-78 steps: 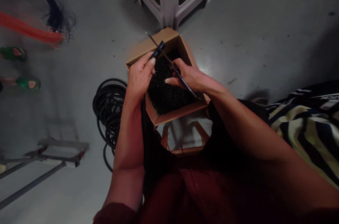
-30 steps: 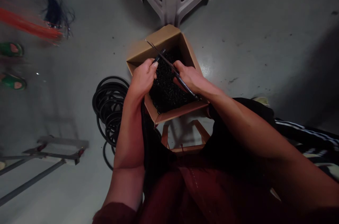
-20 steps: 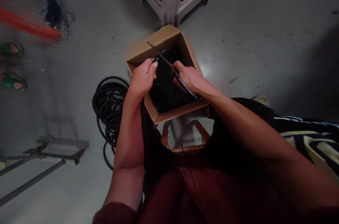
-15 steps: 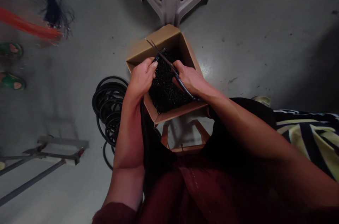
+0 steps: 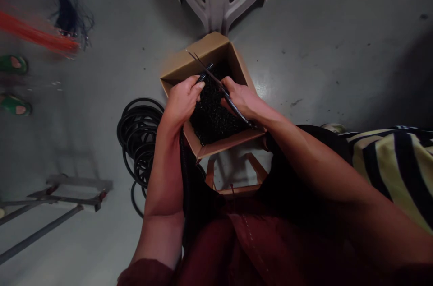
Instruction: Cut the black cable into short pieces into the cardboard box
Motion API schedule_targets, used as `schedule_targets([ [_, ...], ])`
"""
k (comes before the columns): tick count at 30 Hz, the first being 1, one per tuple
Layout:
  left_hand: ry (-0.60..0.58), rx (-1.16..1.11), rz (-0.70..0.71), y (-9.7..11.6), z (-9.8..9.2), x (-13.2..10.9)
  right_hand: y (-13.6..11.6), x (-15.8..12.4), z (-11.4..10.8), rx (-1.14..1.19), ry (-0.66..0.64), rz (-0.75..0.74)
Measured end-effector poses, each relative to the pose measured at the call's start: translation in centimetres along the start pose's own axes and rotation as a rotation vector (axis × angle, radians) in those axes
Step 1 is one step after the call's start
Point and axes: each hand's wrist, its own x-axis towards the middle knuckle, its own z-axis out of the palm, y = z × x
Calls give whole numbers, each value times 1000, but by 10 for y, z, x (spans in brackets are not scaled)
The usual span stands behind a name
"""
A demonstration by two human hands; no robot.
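Left hand (image 5: 181,103) and right hand (image 5: 241,102) both clamped on thin black ribbed cable (image 5: 232,106), held across top of cardboard box (image 5: 207,49) of black coils (image 5: 216,123). Cable light, springy, probably slippery; hold at ribbed section, hands apart.

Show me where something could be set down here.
Widest: bare grey floor right of the cardboard box, up to the striped cloth. Crowded: the box, where the left hand and right hand hold a black ribbed tube over black pieces, and the black cable coil on its left.
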Motion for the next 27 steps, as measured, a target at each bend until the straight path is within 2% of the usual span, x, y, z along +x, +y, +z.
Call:
schedule_targets([
  [14, -49, 180, -46, 3, 0, 1, -5, -2, 3, -95, -25, 103],
  [20, -62, 278, -46, -4, 4, 2, -1, -4, 6, -145, -68, 155],
  [27, -52, 257, -21, -10, 9, 3, 5, -5, 5, -180, -89, 150],
])
